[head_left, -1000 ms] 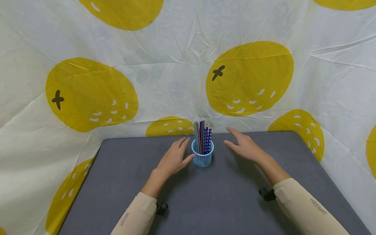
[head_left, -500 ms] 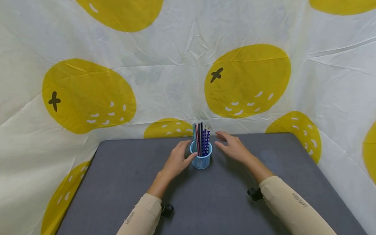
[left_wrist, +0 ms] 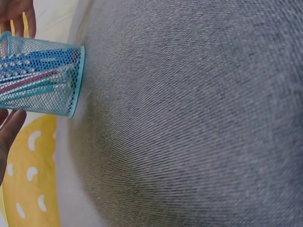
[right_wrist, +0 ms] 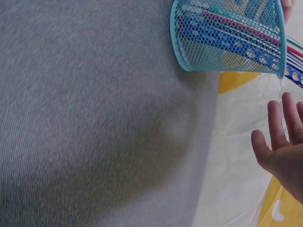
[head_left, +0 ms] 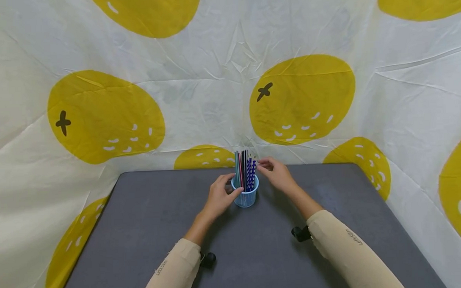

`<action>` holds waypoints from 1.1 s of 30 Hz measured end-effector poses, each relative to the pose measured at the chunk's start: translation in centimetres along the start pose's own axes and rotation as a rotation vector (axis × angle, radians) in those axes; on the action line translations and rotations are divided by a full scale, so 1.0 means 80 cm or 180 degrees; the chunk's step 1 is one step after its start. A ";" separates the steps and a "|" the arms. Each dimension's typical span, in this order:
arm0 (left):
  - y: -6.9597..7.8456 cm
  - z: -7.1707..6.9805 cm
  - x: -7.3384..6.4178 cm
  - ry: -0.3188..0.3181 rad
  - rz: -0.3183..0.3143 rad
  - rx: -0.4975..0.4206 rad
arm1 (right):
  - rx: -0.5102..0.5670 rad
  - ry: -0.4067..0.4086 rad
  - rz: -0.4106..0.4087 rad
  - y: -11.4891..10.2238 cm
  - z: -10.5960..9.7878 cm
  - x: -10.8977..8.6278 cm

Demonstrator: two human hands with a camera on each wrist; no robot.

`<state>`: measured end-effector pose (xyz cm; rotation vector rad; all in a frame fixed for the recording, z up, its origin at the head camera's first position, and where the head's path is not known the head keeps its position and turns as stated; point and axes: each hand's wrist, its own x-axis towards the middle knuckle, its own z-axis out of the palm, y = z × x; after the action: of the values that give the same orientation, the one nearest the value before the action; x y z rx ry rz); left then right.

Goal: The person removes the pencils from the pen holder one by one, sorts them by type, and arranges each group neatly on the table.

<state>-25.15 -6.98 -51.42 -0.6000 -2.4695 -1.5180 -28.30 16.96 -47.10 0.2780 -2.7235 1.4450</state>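
Observation:
A light blue mesh pencil cup (head_left: 245,199) stands upright near the back of the dark grey table. Dark-blue spotted pencils (head_left: 250,173), along with black, red and teal ones, rise from it. My left hand (head_left: 218,197) holds the cup's left side by the rim, thumb in front and fingers curving behind. In the left wrist view part of this hand (left_wrist: 8,135) meets the mesh. My right hand (head_left: 279,174) is at the right of the pencil tops, fingertips very close; whether they touch is unclear. The right wrist view shows several of its fingers (right_wrist: 277,125) extended; thumb and index are out of view.
The dark grey tabletop (head_left: 249,253) stretches toward me. A white cloth with yellow fruit shapes (head_left: 301,99) hangs right behind the table and along both sides. A black wrist camera (head_left: 208,260) sits under the left sleeve, another (head_left: 301,233) under the right.
My right hand has moved left, from well right of the cup to beside the pencil tops, its fingers drawing together. My left hand has closed in on the cup's rim.

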 end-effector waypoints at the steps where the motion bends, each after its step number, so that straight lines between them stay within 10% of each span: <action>1: 0.000 0.000 -0.001 0.0002 -0.0018 -0.0030 | 0.0045 0.0031 0.0052 0.000 0.001 0.001; 33: 0.002 0.003 0.004 -0.0021 -0.0213 -0.0075 | 0.0114 0.0217 0.0011 -0.011 0.005 0.016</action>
<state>-25.35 -6.64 -51.27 -0.5321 -2.5038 -1.5737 -29.43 15.98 -46.47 0.2213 -2.6485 1.4771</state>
